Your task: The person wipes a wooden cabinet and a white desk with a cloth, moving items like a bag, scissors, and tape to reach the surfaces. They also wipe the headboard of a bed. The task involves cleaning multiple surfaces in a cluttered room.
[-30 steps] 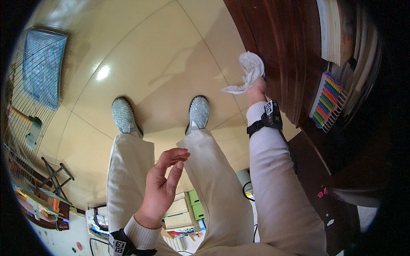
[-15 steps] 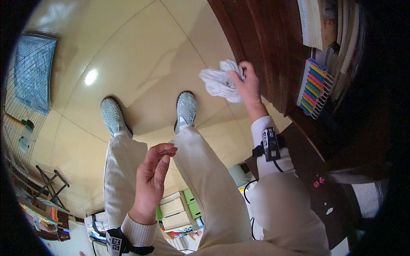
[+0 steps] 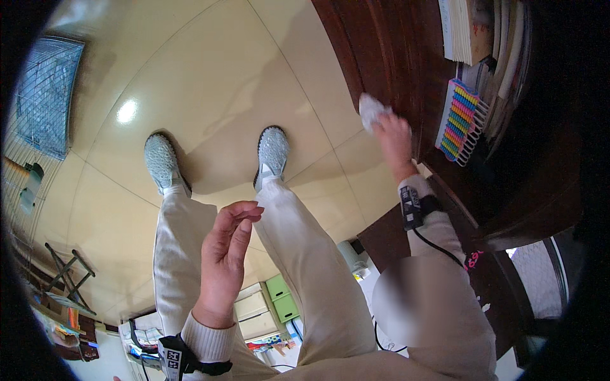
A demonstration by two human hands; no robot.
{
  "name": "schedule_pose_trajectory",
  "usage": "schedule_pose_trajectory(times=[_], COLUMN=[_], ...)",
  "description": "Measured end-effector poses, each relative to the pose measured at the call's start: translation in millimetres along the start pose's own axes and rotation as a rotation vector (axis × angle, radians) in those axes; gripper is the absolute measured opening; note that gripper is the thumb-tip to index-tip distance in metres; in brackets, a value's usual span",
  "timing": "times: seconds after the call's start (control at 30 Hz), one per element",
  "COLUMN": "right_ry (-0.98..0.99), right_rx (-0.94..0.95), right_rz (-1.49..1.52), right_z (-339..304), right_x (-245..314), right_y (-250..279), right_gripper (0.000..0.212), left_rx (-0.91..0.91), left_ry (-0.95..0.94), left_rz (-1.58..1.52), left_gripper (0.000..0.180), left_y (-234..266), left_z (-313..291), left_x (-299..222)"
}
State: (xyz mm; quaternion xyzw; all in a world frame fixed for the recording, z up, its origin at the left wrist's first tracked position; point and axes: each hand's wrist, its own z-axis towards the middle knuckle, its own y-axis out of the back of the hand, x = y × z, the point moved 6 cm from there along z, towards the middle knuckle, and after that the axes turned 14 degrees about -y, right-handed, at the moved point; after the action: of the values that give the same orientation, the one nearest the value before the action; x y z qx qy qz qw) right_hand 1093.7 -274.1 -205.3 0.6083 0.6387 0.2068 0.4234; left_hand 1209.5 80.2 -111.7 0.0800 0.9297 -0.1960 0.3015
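Nearest, left hand [image 3: 223, 267] released, fingers loosely curled above the legs; farther, right hand [image 3: 394, 136] with grip clenched on a crumpled white cloth [image 3: 370, 110] pressed against the front edge of the dark wooden shelf [image 3: 387, 57]; beyond, multicoloured abacus [image 3: 462, 119] and stacked books [image 3: 470, 28].

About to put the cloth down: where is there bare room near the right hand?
The right hand presses a white crumpled cloth against the dark wooden shelf unit. Its shelf is crowded with a colourful bead abacus and stacked books. The glossy beige tiled floor beyond the pale shoes is bare.
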Motion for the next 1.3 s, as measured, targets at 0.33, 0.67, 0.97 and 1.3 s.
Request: schedule_pose_trajectory(times=[0.33,0.67,0.97,1.3], right_ry=[-0.901,-1.148,-1.207,-1.138], right_rx=[0.299,-0.340,-0.024,0.244], right_rz=[0.537,2.808,2.503,2.393], right_z=[-89,13,71,30], right_x=[-56,5,28,15], right_y=[-130,-203,-192,-220], right_gripper=[0.031,0.040,0.038,0.039], left_rx=[0.020,0.014,0.014,0.006], left_ry=[0.012,0.058,0.070,0.062], left_rz=[0.039,0.079,0.070,0.154], left_gripper=[0.027,0.028,0.027,0.031], left_y=[-1,-5,-7,-5], left_z=[-3,-2,0,-3], left_x=[4,7,3,-4])
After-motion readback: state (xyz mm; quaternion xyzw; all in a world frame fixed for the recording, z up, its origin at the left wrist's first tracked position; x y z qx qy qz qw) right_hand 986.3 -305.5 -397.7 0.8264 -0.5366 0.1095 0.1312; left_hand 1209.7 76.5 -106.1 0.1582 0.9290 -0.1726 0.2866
